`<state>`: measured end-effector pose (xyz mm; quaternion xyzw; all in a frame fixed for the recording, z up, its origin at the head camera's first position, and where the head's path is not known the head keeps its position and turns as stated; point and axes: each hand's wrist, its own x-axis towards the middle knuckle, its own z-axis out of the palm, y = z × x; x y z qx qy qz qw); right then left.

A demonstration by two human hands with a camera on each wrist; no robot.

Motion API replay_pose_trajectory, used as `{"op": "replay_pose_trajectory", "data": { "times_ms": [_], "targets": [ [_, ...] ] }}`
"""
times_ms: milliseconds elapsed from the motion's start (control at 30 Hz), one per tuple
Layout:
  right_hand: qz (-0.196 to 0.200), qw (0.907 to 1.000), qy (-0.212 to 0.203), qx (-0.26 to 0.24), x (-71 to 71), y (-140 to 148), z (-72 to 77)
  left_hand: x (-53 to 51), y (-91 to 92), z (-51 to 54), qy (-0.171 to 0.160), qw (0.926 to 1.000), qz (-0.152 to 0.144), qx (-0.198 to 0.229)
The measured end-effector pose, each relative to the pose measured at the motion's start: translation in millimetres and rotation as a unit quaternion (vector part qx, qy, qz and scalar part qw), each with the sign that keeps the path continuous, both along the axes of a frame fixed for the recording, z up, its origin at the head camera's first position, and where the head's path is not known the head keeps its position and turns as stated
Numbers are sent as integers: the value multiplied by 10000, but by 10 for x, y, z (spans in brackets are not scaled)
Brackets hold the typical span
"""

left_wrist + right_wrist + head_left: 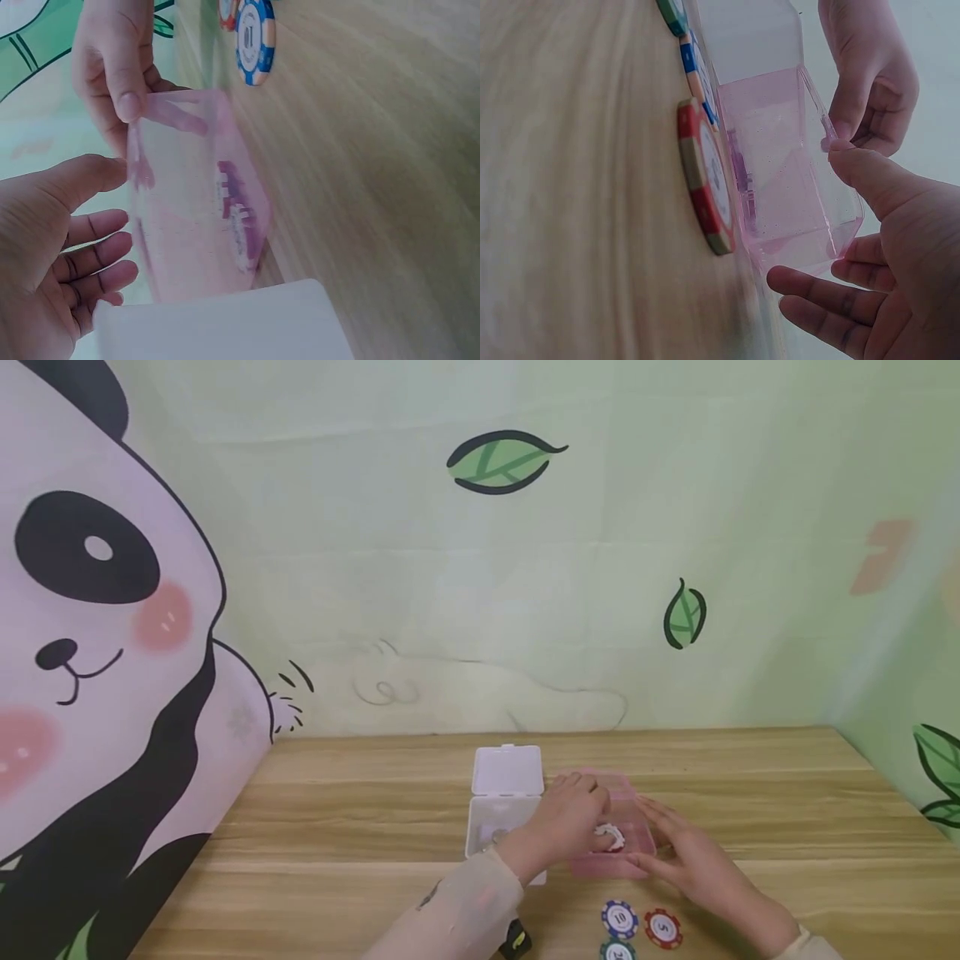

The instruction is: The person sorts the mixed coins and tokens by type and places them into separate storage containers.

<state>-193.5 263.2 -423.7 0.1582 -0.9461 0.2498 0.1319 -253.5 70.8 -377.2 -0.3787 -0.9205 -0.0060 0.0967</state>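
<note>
My left hand (572,814) is over the opening of a translucent pink plastic box (611,865). Its fingers are loosely bent, and nothing shows between thumb and fingers in the left wrist view. Inside the box, poker chips with white edges (238,225) lie on the bottom, blurred through the wall. At the box's right side, my right hand (693,864) holds the box with thumb and fingers spread around the side. In front of the box lie a blue poker chip (619,919), a red poker chip (705,176) and a green poker chip (618,950).
Left of the pink box stands a white plastic box (480,827) with its lid (507,770) raised; a round item inside is partly hidden by my left arm. A black object with a yellow mark (516,938) lies near the table's front edge. A printed cloth (375,568) hangs behind.
</note>
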Motion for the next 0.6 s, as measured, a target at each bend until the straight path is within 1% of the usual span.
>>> {"op": "replay_pose_trajectory", "data": {
  "times_ms": [133,267,467,600],
  "targets": [
    [-16,10000,-33,-6,0,-8,-10,45,-39,41,85,9999,-53,45],
    [-6,9999,-93,-55,0,-16,4,122,-84,88,290,9994,-134,116],
    [25,9997,-163,-163,2,-19,18,269,-138,111,717,9970,-262,132],
    [13,9998,-148,-151,-3,-15,21,383,-169,103,891,9949,-364,303]
  ]
}}
